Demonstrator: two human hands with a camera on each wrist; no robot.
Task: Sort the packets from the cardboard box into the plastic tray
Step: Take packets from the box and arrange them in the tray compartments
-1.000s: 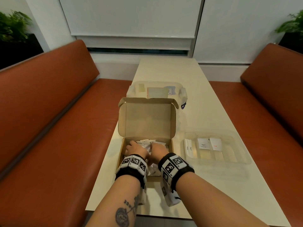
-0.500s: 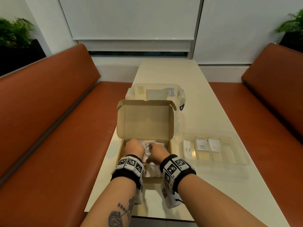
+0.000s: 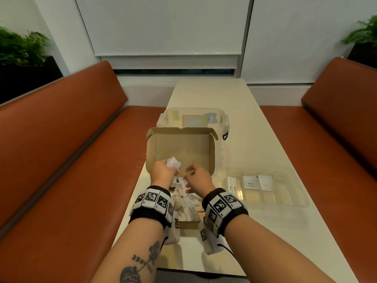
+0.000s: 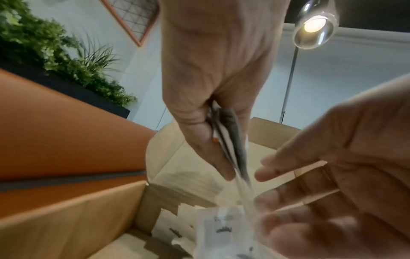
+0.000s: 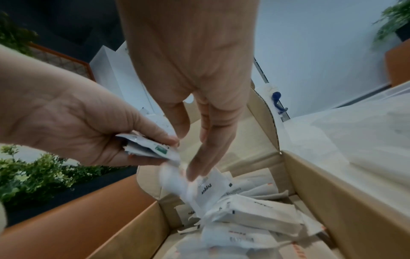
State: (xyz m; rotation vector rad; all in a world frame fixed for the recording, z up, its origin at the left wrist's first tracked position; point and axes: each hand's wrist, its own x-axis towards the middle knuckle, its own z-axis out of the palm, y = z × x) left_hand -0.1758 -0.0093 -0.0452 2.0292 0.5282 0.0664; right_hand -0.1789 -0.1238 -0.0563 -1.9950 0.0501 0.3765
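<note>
The open cardboard box [image 3: 179, 148] lies on the table in front of me with several white packets [image 3: 185, 203] loose inside. My left hand [image 3: 171, 170] is raised above the box and grips a small bunch of packets [image 3: 173, 163] between thumb and fingers; the bunch [image 4: 228, 140] shows edge-on in the left wrist view. My right hand [image 3: 191, 172] hovers beside it, fingers spread. In the right wrist view its fingertips [image 5: 195, 173] touch a "Pepper" packet [image 5: 210, 191] on the pile. The clear plastic tray [image 3: 302, 193] stands to the right.
The tray holds thin stick packets [image 3: 232, 184], a Pepper packet [image 3: 250, 181] and an orange-printed packet [image 3: 265, 182] in separate compartments. A clear lidded container [image 3: 193, 119] stands behind the box. Orange benches [image 3: 61, 150] flank the narrow table [image 3: 234, 103].
Both hands have come up out of the box. The left hand now holds a bunch of packets above the pile, and the right hand's fingers have spread.
</note>
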